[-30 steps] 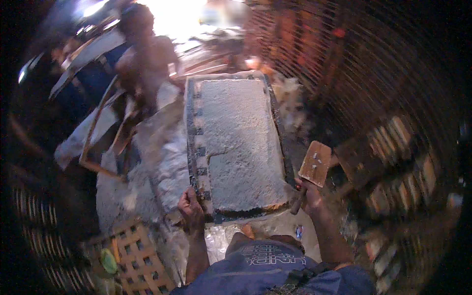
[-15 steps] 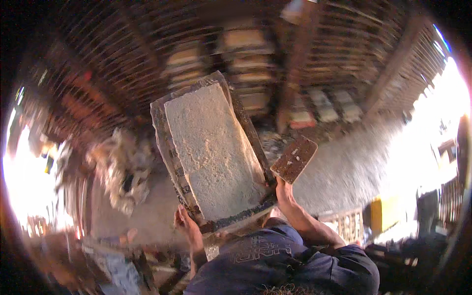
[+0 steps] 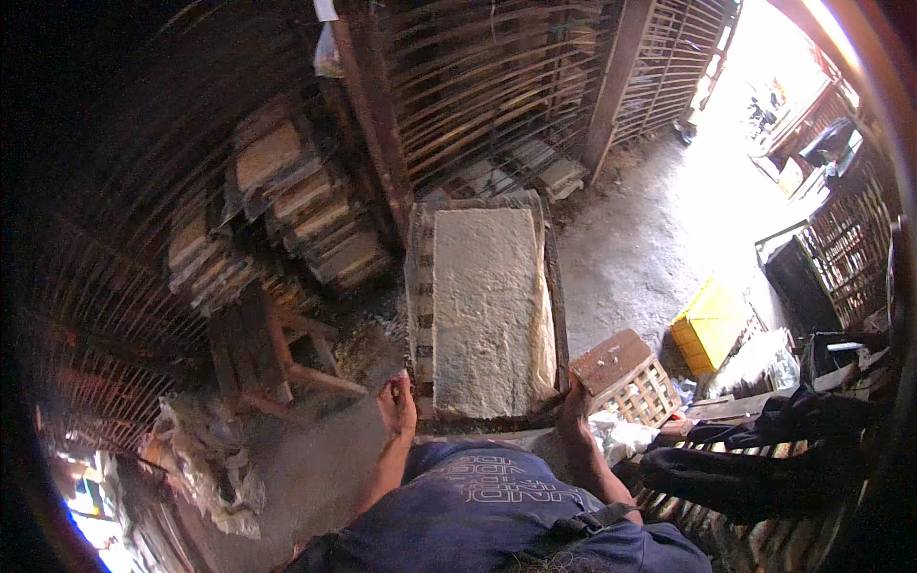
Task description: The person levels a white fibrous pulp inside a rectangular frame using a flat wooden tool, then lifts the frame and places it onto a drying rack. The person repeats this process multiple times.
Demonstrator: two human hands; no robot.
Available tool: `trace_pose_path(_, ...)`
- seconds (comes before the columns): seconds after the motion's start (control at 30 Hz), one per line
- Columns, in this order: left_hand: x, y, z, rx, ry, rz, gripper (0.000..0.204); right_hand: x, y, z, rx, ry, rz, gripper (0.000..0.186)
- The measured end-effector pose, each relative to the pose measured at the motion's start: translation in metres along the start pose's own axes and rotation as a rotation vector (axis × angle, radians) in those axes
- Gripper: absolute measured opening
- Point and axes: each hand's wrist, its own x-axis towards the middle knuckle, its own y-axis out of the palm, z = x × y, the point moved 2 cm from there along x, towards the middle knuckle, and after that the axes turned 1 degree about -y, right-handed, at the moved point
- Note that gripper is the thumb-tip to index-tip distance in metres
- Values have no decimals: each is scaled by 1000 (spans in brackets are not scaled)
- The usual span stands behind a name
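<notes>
Holding the tray [image 3: 557,286] out front between both hands, with a white slab [image 3: 485,310] covering most of it. Gripping the tray's near-left edge in a closed left hand [image 3: 396,406]. Gripping a brown paddle [image 3: 614,361] in the right hand [image 3: 573,406] at the tray's near-right corner, plus the tray's edge; can't tell finger placement underneath. Can see a lattice crate [image 3: 648,393] just right of the tray, a yellow box [image 3: 709,329] farther right, a wooden stool [image 3: 250,344] left, stacked slabs [image 3: 320,205] off the tray's far-left side.
</notes>
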Motion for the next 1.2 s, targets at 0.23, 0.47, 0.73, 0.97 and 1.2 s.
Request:
trace_pose_path(0.23,84,130,-1,-7,-201,367,48,82,3,-13,32,141,-115,53)
trace_pose_path(0.47,184,271,48,81,-492,710,57,239,26,-39,176,312,-283,54)
trace_pose_path(0.73,229,449,160,-884,-1483,719,73,448,80,-81,-60,317,-224,42)
trace_pose_path(0.97,243,616,241,-333,-1580,61,84,624,120,-166,-170,135,-3,59)
trace_pose_path(1.2,273,753,345,-348,-1540,-196,84,760,191,-245,-261,269,73,67)
